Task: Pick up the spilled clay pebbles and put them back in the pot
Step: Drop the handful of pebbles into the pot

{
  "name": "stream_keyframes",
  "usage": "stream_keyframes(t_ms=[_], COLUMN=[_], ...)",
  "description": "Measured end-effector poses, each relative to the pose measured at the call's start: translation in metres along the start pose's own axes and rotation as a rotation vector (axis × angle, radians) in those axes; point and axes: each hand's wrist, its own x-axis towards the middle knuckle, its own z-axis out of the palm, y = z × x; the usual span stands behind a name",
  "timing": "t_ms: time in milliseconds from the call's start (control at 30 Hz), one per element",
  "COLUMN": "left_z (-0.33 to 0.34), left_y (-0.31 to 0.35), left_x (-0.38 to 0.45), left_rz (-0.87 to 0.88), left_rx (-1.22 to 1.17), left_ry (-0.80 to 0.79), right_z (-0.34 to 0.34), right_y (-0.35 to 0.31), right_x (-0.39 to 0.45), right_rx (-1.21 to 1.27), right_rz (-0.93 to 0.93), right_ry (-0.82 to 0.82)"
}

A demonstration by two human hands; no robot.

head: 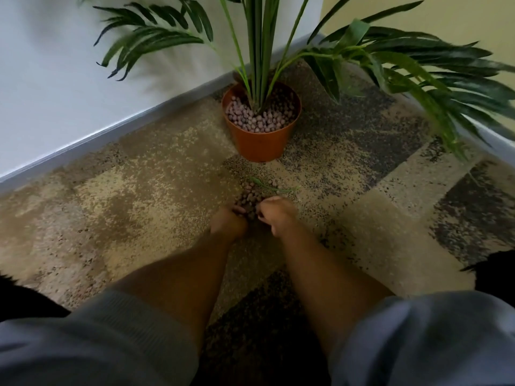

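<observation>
An orange pot (261,137) is standing upright on the patterned carpet (133,190) in the upper middle of the frame, close to the corner where a white wall (55,79) and a yellow wall (459,18) are meeting. A green plant (259,37) is rising out of it, its long fronds spreading toward the upper left and the right edge, and pale clay pebbles (256,118) are filling the pot around the stems.

Below the pot, near the centre of the frame, a small heap of spilled pebbles (250,197) is lying on the carpet, well apart from the pot, with a thin green leaf (271,186) lying at its upper edge. Both hands are resting on the carpet at the lower end of this heap. The left hand (228,222) is curling its fingers against the pebbles, and the right hand (276,213) is cupping them from the other side. The blur is making it impossible to tell whether either hand is actually closing on any pebbles. Grey sleeves (418,338) are showing, pushed up the forearms, along the bottom of the frame.
</observation>
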Motion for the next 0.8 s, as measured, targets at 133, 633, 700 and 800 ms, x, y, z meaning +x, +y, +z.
stream_keyframes(t_ms=[133, 633, 700, 800], left_z=[0.0, -0.023, -0.031, -0.047], left_y=[0.011, 0.05, 0.068, 0.103], left_x=[-0.003, -0.004, 0.004, 0.014], left_rz=[-0.335, -0.523, -0.521, -0.436], left_rx=[-0.83, -1.354, -1.459, -1.58], left_ry=[-0.001, -0.184, -0.131, -0.081], right_z=[-0.014, -0.013, -0.016, -0.024], right_y=[0.001, -0.02, -0.043, -0.085], right_x=[-0.004, -0.019, -0.021, -0.023], right_rx=[0.636, 0.932, 1.003, 1.151], right_rz=[0.255, 0.22, 0.158, 0.074], right_ry=[-0.178, -0.433, -0.437, -0.438])
